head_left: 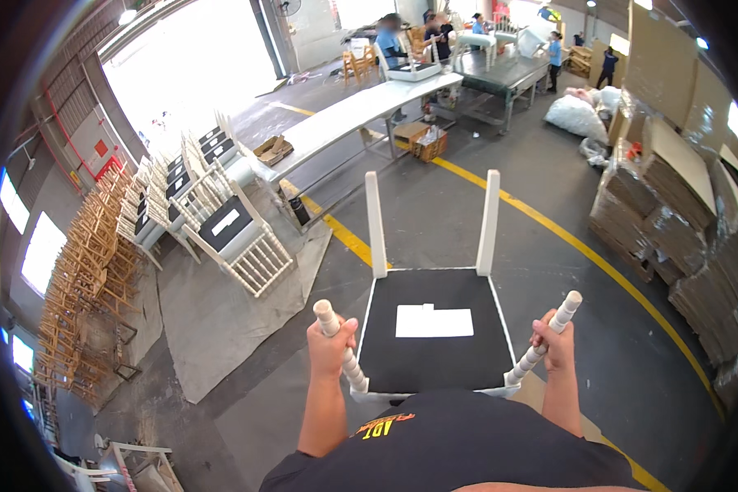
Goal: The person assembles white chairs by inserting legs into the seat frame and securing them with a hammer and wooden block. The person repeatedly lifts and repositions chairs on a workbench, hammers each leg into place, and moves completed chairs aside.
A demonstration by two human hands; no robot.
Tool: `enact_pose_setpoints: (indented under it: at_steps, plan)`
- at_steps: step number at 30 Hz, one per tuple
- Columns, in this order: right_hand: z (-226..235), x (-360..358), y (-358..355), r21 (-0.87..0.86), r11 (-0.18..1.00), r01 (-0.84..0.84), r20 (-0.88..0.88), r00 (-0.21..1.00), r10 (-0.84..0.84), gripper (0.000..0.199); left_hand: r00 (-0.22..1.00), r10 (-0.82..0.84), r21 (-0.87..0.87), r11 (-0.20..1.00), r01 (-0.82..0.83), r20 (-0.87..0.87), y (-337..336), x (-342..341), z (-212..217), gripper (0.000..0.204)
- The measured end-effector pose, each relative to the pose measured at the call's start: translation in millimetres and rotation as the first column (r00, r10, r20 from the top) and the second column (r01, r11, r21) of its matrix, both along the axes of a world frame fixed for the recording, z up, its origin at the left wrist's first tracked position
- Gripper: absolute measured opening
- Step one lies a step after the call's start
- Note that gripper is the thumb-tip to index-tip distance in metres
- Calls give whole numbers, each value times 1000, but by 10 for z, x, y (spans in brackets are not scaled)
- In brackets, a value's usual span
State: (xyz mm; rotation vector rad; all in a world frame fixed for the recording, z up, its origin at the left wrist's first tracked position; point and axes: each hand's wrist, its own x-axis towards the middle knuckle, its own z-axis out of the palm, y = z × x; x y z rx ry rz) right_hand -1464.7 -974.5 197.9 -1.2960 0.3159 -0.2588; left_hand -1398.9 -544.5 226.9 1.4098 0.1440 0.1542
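In front of my body is a white chair (435, 365), turned so the black underside of its seat faces up. A white paper label (435, 323) lies on that black cloth. My left hand (330, 351) is closed around one ringed, turned leg (325, 309) on the near side. Around the other turned leg (572, 302), my right hand (556, 348) is wrapped. Two plain straight legs (375, 221) rise at the chair's far side. The backrest is hidden from view.
Several similar upturned chairs (225, 225) stand on a grey sheet (213, 344) at left, beside stacked bare wooden frames (82, 287). A long white table (361, 107) runs ahead, with people (388, 41) beyond it. Flattened cardboard (672, 189) is piled at right, past a curved yellow line (582, 234).
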Motion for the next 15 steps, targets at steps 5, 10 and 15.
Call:
enact_pose_setpoints:
  at_steps: [5, 10, 15]
  plan:
    - [-188, 2070, -129, 42, 999, 5, 27, 1000, -6, 26, 990, 93, 62, 993, -100, 102, -226, 1927, -211, 20]
    - [297, 4605, -402, -30, 997, -77, 206, 975, 82, 21, 950, 244, -41, 970, -241, 194, -400, 3857, 268, 16]
    - [1046, 6712, -61, -38, 981, -190, 356, 915, 191, 16, 833, 412, -176, 911, -372, 369, -180, 5264, 809, 17]
